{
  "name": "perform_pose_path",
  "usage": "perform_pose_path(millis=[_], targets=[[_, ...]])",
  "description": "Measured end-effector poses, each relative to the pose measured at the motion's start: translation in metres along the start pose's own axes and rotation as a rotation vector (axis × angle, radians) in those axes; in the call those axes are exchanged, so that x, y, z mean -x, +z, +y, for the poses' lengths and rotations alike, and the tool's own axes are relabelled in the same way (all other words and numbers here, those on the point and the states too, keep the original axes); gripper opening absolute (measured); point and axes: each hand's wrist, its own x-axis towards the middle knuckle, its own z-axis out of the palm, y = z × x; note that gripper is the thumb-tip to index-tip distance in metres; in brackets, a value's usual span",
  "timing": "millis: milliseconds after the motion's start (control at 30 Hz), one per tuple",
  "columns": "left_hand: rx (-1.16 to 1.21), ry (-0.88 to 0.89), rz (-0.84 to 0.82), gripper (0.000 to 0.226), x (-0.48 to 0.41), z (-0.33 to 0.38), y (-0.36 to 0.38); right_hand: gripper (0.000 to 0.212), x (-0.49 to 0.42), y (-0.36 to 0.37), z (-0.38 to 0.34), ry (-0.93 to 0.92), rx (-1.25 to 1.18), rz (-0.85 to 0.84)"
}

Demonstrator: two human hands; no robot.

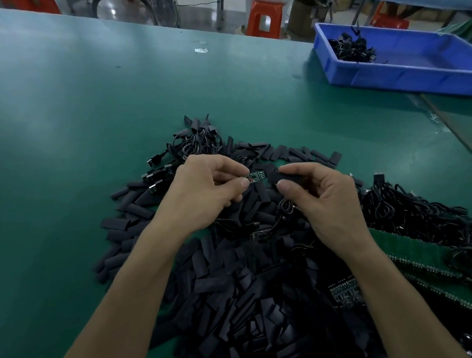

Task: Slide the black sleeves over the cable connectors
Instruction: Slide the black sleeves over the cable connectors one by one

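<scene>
Pinched in left hand (204, 193): circuit board (257, 176). Pinched in right hand (323, 199): black sleeve (279, 176), just beside. Beneath: heap of sleeves (241, 308). Two o'clock: blue bin (409, 75). Four o'clock: cables (405, 214).

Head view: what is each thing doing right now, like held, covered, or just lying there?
Left hand, pinches the circuit board.
Right hand, pinches a black sleeve.
Circuit board, bare, not yet covered.
Black sleeve, held beside the board's end, not on it.
Sleeve pile, lying loose.
Blue bin, holds a small heap of cables.
</scene>
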Motion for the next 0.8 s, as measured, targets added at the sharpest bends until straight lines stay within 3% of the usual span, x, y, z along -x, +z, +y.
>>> perform_pose_path(millis=[500,800], targets=[[0.088,-0.018,-0.054,0.01,0.002,0.0068,0.0013,0.012,0.0028,0.0038,0.0005,-0.049,0.004,0.049],[0.108,-0.02,-0.066,0.008,0.0037,0.0085,0.0024,0.021,0.0022,-0.0007,-0.0011,-0.042,0.039,-0.017]])
